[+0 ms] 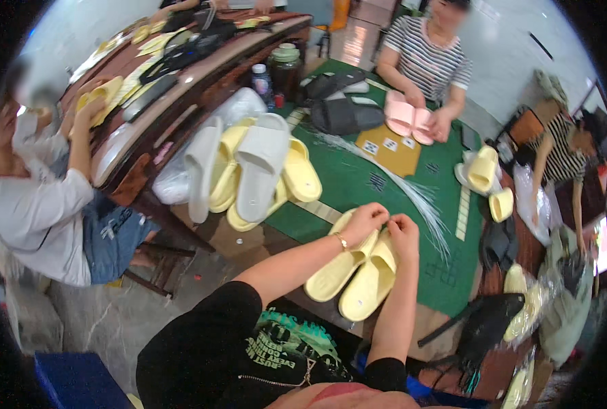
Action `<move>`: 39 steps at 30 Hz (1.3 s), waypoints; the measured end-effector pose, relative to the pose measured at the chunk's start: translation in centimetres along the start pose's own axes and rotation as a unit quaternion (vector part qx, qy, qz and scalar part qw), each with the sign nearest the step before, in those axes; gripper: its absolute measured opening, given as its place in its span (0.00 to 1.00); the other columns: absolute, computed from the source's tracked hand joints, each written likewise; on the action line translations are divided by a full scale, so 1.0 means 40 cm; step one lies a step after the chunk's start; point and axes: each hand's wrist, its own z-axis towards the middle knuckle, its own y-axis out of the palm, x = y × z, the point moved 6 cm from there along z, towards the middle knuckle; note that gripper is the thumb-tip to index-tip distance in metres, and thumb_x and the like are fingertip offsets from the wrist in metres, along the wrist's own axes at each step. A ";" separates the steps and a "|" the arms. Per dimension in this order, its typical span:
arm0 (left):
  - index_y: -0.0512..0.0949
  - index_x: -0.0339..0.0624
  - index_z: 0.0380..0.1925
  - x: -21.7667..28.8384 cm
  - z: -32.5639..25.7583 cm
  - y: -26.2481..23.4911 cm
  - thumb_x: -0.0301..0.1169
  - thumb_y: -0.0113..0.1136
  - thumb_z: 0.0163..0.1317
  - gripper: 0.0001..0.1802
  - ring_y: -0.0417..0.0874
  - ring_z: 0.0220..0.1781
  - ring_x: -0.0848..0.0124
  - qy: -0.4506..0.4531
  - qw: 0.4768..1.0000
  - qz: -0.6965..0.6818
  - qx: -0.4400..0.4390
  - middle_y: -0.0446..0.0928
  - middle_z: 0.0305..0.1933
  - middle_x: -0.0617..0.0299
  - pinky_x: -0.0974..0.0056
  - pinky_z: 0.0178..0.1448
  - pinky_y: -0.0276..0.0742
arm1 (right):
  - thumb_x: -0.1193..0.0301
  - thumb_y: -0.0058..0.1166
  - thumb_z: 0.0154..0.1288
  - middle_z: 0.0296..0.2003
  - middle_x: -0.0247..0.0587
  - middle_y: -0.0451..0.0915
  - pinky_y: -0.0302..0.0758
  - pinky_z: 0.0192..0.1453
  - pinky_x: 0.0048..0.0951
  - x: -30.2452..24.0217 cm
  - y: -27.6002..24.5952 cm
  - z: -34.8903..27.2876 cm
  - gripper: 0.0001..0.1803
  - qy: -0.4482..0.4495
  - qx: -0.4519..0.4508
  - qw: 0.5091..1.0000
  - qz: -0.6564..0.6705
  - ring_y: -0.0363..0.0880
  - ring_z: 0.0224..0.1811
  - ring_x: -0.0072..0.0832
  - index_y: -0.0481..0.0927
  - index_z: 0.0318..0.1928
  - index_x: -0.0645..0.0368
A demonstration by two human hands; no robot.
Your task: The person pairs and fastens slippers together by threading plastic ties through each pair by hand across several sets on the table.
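The left hand (363, 221) and the right hand (403, 228) meet above the toe ends of a pair of yellow slippers (354, 276), which lie side by side at the near edge of the green table (358, 180), their heels toward the person. The fingers of both hands are pinched together on the front rim of the slippers; if something thin is between the fingertips, I cannot tell, it is too small. Just beyond the hands, a bundle of thin white plastic strands (412, 191) lies across the green cloth and spreads out like a fan near the right hand. To the left there is a pile of grey and yellow slippers (252, 170), stacked one over another, partly on a clear plastic bag (174, 180). Farther away lie dark slippers (344, 112), and beside them stand a dark jar (286, 67) and a small bottle (261, 78). Across the table a person in a striped shirt (426, 58) holds a pink pair (407, 119). At the right edge more yellow slippers (487, 177) lie near clear bags (532, 204), and a black bundle (487, 324) rests at the near right corner.
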 end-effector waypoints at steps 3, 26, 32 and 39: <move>0.76 0.36 0.36 0.016 0.002 0.029 0.27 0.55 0.61 0.06 0.74 0.34 0.79 -0.031 1.000 0.002 0.000 0.76 0.33 0.67 0.72 0.39 0.72 | 0.77 0.52 0.56 0.22 0.33 0.76 0.69 0.29 0.22 -0.051 -0.025 -0.024 0.03 0.024 0.030 0.999 0.018 0.71 0.25 0.17 0.78 0.30 0.63; 0.77 0.37 0.34 -0.024 0.018 0.013 0.24 0.57 0.60 0.04 0.74 0.32 0.82 -0.032 0.999 -0.032 -0.013 0.77 0.32 0.67 0.75 0.37 0.71 | 0.68 0.52 0.56 0.27 0.46 0.80 0.74 0.35 0.33 -0.062 -0.031 -0.016 0.09 -0.008 0.013 0.997 -0.072 0.79 0.29 0.36 0.80 0.32 0.61; 0.77 0.36 0.36 -0.014 0.013 0.011 0.24 0.56 0.60 0.05 0.74 0.33 0.81 -0.036 0.998 -0.054 -0.004 0.77 0.33 0.68 0.75 0.38 0.71 | 0.69 0.53 0.57 0.26 0.44 0.80 0.74 0.34 0.31 -0.063 -0.029 -0.017 0.08 0.006 0.016 0.999 -0.048 0.78 0.27 0.32 0.80 0.32 0.61; 0.77 0.38 0.35 -0.011 0.015 -0.002 0.27 0.58 0.61 0.05 0.70 0.28 0.84 -0.055 0.992 -0.104 0.036 0.74 0.30 0.71 0.77 0.32 0.67 | 0.73 0.56 0.53 0.25 0.37 0.80 0.73 0.32 0.25 -0.056 -0.026 -0.012 0.07 0.002 0.004 0.999 -0.050 0.75 0.26 0.22 0.79 0.32 0.63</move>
